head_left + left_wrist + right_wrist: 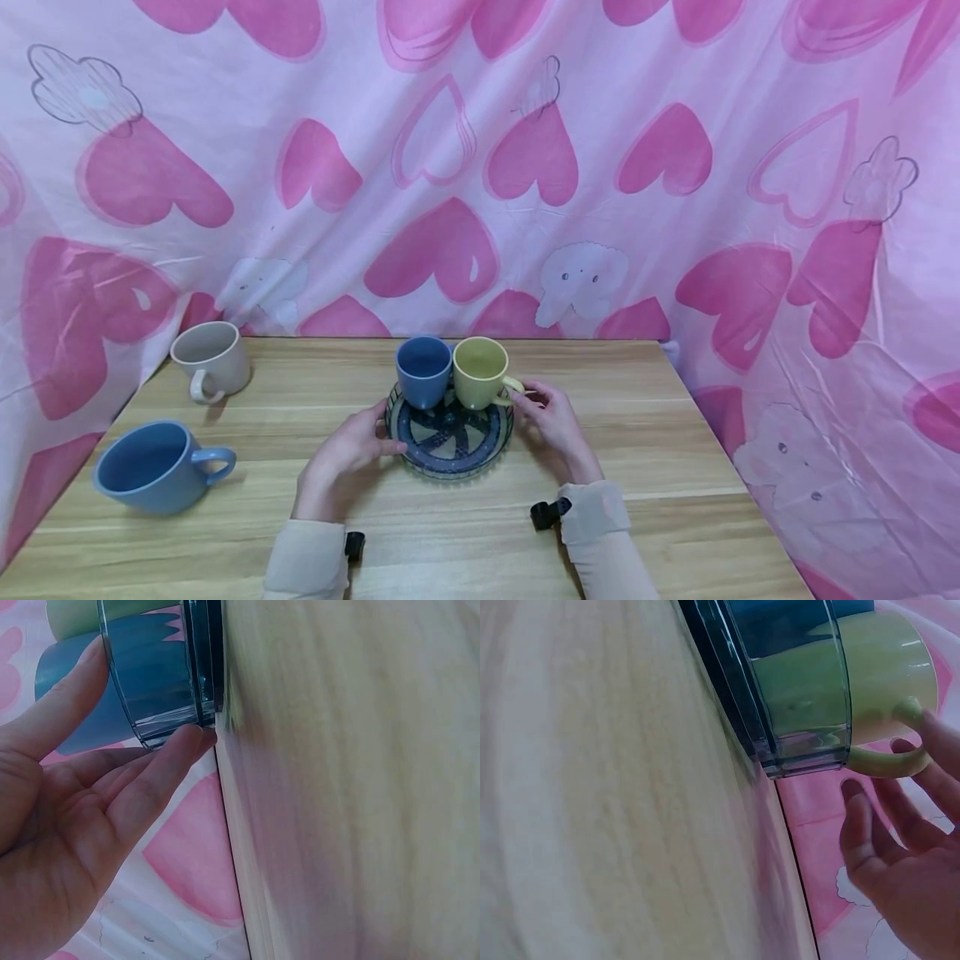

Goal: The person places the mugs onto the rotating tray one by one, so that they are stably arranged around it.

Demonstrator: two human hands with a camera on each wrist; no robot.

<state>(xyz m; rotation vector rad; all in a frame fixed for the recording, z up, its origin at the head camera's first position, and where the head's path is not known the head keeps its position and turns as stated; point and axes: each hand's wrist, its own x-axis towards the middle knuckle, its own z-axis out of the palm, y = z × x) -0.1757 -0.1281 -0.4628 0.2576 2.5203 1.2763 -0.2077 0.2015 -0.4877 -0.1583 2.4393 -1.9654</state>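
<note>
From my end of the link I see the round, clear-walled dish with a dark blue patterned base point(450, 467) on the wooden table point(450, 550), the small blue cup point(423, 379) and the yellow-green mug point(478, 379) standing side by side in its far half. The left hand point(349, 447) has the dish by its left side, thumb at the rim and fingers against the outer wall low down. The right hand point(553, 421) pinches the mug's handle point(889, 763) between thumb and a finger, the other fingers loosely bent clear of it. I'd judge both cups to be glazed ceramic: stiff, moderately heavy for their size, smooth and liable to chip if knocked together. The mug is best taken by that handle, a firm pinch keeping it from tipping. The dish wall looks like glass or hard plastic, I can't tell which; either would be rigid and slick, so I'd hold it low on opposite sides. Off to the left stand a whitish mug point(219, 358) and a wide blue cup point(153, 479).
</note>
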